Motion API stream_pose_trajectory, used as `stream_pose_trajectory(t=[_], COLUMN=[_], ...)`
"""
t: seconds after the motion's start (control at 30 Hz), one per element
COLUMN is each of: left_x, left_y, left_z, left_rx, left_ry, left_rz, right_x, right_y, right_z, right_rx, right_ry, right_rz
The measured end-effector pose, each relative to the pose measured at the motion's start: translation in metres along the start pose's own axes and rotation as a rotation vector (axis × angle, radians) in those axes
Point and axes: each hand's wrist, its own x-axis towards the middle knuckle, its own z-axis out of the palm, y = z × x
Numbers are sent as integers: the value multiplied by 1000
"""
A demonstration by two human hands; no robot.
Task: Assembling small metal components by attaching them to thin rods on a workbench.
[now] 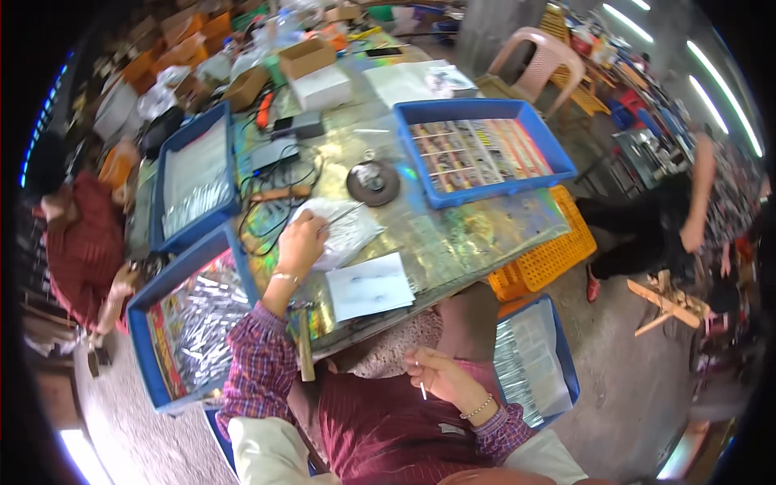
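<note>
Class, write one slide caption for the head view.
At a cluttered worktable, the left hand holds a thin rod over a white bag; the right hand, a slim pale piece.

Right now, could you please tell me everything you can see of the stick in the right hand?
The stick is thin, straight and pale, its material unclear. Held in the grip of the right hand, which partly hides it, it points down, slightly tilted, its lower end seen against maroon cloth.
</note>
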Motion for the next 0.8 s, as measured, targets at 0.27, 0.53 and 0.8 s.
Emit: stream_pose_trajectory(t=[0.27,0.53,0.8], left_x=[-3,3,4], left_y=[2,11,32], left_z=[-8,-12,-27], left_rx=[-111,-305,-670], left_ry=[62,197,263], left_rz=[9,-47,-80], right_x=[2,-3,-14], right_y=[4,1,-3], right_z=[3,-2,-7], right_rx=[-15,21,144], right_ry=[13,64,-82], right_rz=[-4,-161,-146])
